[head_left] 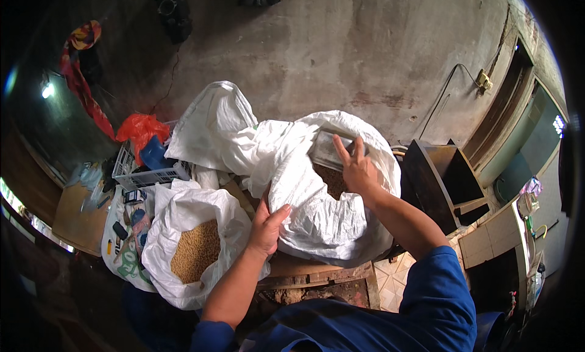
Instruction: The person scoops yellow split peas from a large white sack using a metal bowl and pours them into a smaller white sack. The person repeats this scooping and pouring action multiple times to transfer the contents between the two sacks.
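Observation:
A large white woven sack (320,224) stands before me with its mouth folded open, and dark brown loose material (330,178) shows inside. My left hand (268,224) grips the sack's cloth at its left side, thumb on the outside. Inside the mouth, my right hand (358,169) is on a grey metal container (327,148), two fingers spread over it; the thumb is hidden. To the left, a smaller white sack (160,228) stands open with pale tan grains or beans (196,249) in it.
A grey plastic crate (151,178) holds a red plastic bag (141,130) and a blue plastic item (157,153). A dark metal hopper-like box (443,183) stands to the right. Under the big sack is a wooden surface (301,270). A concrete wall (311,55) rises behind.

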`<control>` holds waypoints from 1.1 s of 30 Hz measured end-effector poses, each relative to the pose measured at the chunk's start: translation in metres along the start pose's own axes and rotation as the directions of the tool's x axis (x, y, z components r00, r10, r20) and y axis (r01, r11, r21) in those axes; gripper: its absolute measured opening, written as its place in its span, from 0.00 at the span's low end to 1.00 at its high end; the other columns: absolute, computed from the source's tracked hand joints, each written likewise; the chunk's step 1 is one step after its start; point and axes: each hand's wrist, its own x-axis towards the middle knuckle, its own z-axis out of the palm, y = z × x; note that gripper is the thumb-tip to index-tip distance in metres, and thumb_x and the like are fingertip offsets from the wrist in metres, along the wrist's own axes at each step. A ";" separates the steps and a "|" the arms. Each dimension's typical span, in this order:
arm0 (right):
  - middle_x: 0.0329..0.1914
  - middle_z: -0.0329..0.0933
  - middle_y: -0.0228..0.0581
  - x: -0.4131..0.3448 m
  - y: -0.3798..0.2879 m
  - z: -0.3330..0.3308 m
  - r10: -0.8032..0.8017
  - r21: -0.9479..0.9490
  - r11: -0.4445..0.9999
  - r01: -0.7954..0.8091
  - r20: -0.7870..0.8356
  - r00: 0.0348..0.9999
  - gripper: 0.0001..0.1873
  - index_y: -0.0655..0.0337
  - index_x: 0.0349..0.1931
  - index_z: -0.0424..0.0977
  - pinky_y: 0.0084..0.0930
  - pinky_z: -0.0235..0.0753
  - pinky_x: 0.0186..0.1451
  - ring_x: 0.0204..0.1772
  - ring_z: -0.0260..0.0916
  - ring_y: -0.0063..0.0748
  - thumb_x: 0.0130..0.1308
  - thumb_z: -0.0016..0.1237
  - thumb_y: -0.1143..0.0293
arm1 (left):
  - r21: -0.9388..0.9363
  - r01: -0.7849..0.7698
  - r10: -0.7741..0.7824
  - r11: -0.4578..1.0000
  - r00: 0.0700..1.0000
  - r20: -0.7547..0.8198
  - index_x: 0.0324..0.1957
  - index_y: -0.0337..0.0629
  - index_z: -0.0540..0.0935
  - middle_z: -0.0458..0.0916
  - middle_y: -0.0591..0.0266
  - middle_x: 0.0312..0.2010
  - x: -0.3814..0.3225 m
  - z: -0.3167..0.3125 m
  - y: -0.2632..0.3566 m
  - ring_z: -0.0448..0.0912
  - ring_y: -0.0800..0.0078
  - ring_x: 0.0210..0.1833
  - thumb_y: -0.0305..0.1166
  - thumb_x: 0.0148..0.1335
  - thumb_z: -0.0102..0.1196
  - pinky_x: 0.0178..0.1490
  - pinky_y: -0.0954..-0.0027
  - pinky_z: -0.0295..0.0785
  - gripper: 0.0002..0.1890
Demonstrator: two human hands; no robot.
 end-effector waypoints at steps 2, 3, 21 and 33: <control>0.73 0.50 0.74 -0.006 -0.009 0.008 0.080 0.203 0.975 -0.085 0.032 0.996 0.47 0.31 0.80 0.45 0.53 0.82 0.53 0.48 0.79 0.73 0.62 0.43 0.79 | 0.004 0.100 -0.100 0.995 0.994 -0.048 0.72 0.36 0.66 0.74 0.57 0.65 0.001 -0.004 0.000 0.72 0.70 0.66 0.23 0.66 0.56 0.71 0.67 0.63 0.32; 0.72 0.51 0.75 -0.006 -0.011 0.011 0.138 0.236 0.961 -0.147 0.056 0.989 0.47 0.33 0.80 0.45 0.54 0.81 0.54 0.48 0.79 0.74 0.62 0.43 0.79 | 0.006 0.146 -0.146 0.989 0.987 -0.067 0.71 0.36 0.68 0.75 0.58 0.64 0.001 -0.005 0.001 0.73 0.71 0.65 0.24 0.66 0.56 0.70 0.67 0.64 0.30; 0.75 0.40 0.86 0.011 0.008 0.050 0.197 0.237 0.930 -0.281 0.325 0.925 0.58 0.44 0.81 0.24 0.50 0.74 0.66 0.57 0.74 0.79 0.58 0.50 0.75 | -0.027 0.239 -0.240 0.971 0.953 -0.184 0.67 0.34 0.72 0.77 0.60 0.61 0.001 -0.032 -0.063 0.73 0.72 0.62 0.36 0.72 0.57 0.66 0.68 0.67 0.26; 0.49 0.78 0.67 -0.002 0.007 0.042 0.141 0.595 0.564 -0.573 0.614 0.776 0.53 0.68 0.77 0.45 0.34 0.79 0.58 0.50 0.80 0.60 0.53 0.59 0.66 | -0.002 0.275 -0.272 0.961 0.950 -0.153 0.67 0.33 0.72 0.77 0.59 0.61 0.007 -0.035 -0.070 0.74 0.73 0.61 0.40 0.73 0.57 0.65 0.68 0.68 0.28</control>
